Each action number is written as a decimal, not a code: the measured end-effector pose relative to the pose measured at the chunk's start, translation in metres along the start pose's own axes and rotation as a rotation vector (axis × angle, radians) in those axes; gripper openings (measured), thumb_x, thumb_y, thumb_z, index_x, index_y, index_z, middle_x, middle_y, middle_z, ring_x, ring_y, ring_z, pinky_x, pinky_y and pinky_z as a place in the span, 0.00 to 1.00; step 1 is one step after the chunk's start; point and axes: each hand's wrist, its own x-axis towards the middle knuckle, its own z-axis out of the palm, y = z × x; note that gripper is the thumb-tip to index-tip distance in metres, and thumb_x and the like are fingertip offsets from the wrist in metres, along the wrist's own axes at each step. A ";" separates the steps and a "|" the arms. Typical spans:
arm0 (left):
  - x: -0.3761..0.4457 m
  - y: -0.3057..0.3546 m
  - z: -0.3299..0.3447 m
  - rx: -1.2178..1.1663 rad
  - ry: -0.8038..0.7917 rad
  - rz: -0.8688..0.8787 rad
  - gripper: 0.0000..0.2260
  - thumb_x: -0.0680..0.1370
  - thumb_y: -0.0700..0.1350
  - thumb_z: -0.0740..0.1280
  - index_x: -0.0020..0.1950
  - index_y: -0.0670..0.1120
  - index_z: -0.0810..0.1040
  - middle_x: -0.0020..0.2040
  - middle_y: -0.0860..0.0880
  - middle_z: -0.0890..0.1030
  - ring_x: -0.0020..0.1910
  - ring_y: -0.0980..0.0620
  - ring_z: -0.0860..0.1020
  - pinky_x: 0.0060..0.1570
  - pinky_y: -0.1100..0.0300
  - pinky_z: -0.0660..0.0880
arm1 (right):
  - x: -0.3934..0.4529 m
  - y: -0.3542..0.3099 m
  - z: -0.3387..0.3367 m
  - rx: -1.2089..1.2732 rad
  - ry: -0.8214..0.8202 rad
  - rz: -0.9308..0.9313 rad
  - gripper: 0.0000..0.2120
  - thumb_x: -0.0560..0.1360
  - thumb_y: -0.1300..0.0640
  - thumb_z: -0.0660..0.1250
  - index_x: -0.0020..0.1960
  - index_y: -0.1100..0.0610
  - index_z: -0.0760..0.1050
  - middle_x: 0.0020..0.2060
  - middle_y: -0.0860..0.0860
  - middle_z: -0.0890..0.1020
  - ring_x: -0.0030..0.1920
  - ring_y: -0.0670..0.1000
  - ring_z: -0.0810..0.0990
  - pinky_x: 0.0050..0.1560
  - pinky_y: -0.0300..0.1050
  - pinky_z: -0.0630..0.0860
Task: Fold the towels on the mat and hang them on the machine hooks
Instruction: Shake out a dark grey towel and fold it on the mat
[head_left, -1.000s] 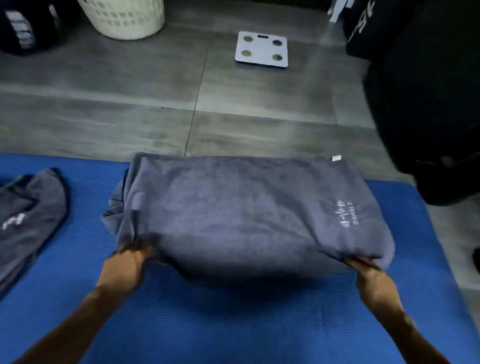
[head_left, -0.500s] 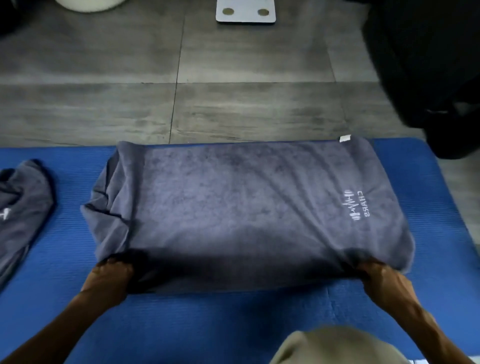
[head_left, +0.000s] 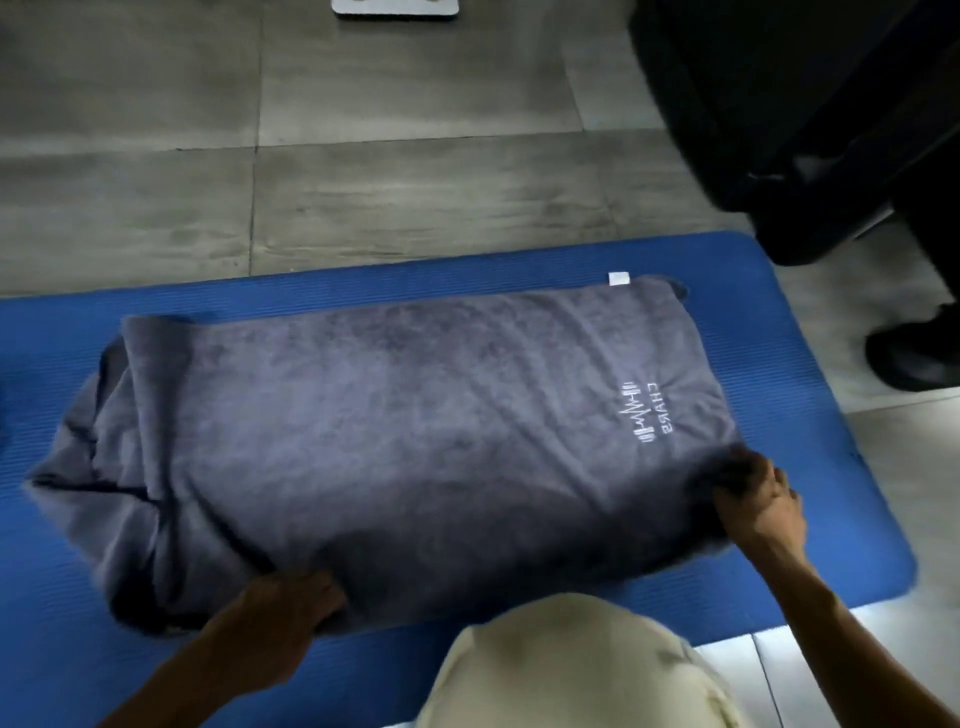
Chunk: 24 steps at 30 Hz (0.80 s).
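Observation:
A grey towel (head_left: 395, 431) with a white embroidered logo lies folded over on the blue mat (head_left: 810, 405). Its left end is bunched and uneven. My left hand (head_left: 280, 618) grips the towel's near edge around the middle-left. My right hand (head_left: 758, 499) grips the near right corner, fingers curled into the cloth. A small white tag sticks out at the towel's far right corner.
A large black machine (head_left: 810, 104) stands on the grey tiled floor at the upper right, close to the mat's far corner. A white bathroom scale (head_left: 395, 6) lies at the top edge. My knee in pale trousers (head_left: 571, 670) fills the lower middle.
The towel has been drawn toward me and now lies flat on the mat. My left hand has slid right along the near edge. The view has tilted down and right; the second towel at left is out of view.

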 end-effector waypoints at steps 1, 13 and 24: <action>0.006 0.010 0.003 0.014 -0.006 0.029 0.15 0.61 0.51 0.65 0.47 0.55 0.71 0.44 0.55 0.77 0.44 0.52 0.78 0.38 0.58 0.79 | 0.004 -0.003 -0.003 0.053 -0.026 0.084 0.24 0.69 0.53 0.71 0.63 0.59 0.72 0.58 0.64 0.76 0.58 0.68 0.74 0.60 0.62 0.71; 0.018 0.052 0.028 0.075 0.391 0.036 0.08 0.68 0.39 0.57 0.45 0.49 0.67 0.43 0.51 0.66 0.40 0.50 0.68 0.19 0.62 0.73 | 0.037 0.012 -0.020 0.459 0.039 0.232 0.09 0.75 0.59 0.70 0.47 0.66 0.76 0.41 0.60 0.78 0.44 0.60 0.77 0.38 0.45 0.68; 0.094 0.086 -0.034 -0.239 0.266 -0.088 0.14 0.66 0.51 0.62 0.51 0.53 0.73 0.48 0.49 0.79 0.41 0.47 0.81 0.32 0.56 0.79 | 0.071 0.002 -0.044 0.140 -0.076 0.146 0.26 0.68 0.44 0.68 0.61 0.57 0.71 0.57 0.64 0.79 0.59 0.65 0.77 0.59 0.56 0.72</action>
